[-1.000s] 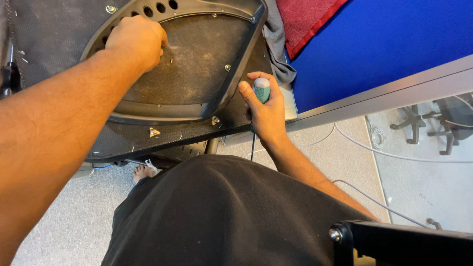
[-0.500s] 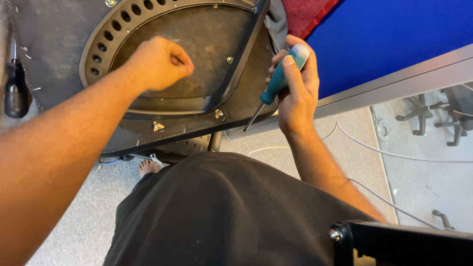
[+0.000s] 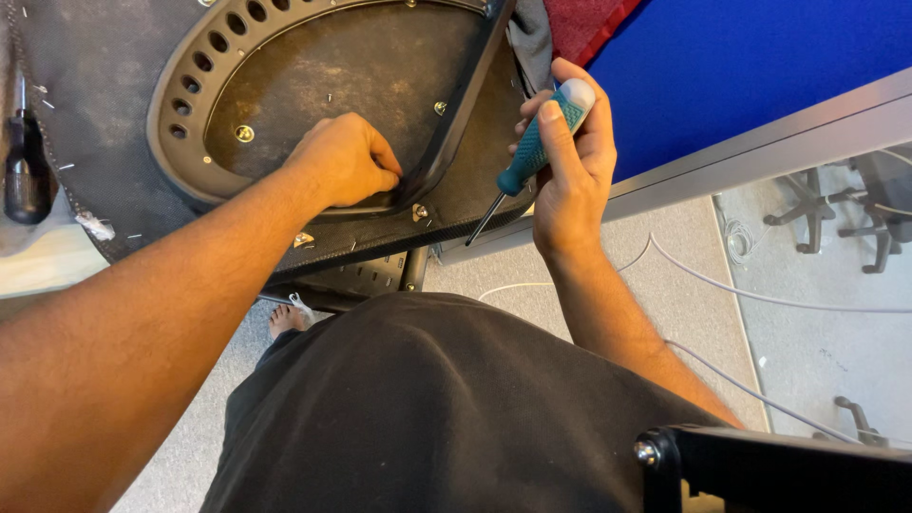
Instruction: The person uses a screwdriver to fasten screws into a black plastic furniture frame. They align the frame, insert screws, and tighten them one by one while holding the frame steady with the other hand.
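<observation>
An upturned chair seat (image 3: 361, 66) lies in front of me, its brown underside ringed by a dark plastic frame (image 3: 185, 123) with a row of oval holes. My left hand (image 3: 342, 157) is closed on the frame's lower rim, fingers pinched at the edge. My right hand (image 3: 565, 161) holds a screwdriver (image 3: 532, 152) with a teal and white handle, tip pointing down-left toward a screw (image 3: 419, 212) on the seat's black edge, a short way from it.
A black-handled tool (image 3: 24, 171) lies at the far left. A blue partition (image 3: 760, 66) with a grey rail stands to the right, red cloth (image 3: 579, 24) beside it. White cables (image 3: 703, 285) cross the grey carpet. A black bar (image 3: 779, 470) is at the bottom right.
My left hand slid from the frame's upper left down to its lower rim. My right hand lifted the screwdriver off the seat's edge and raised it.
</observation>
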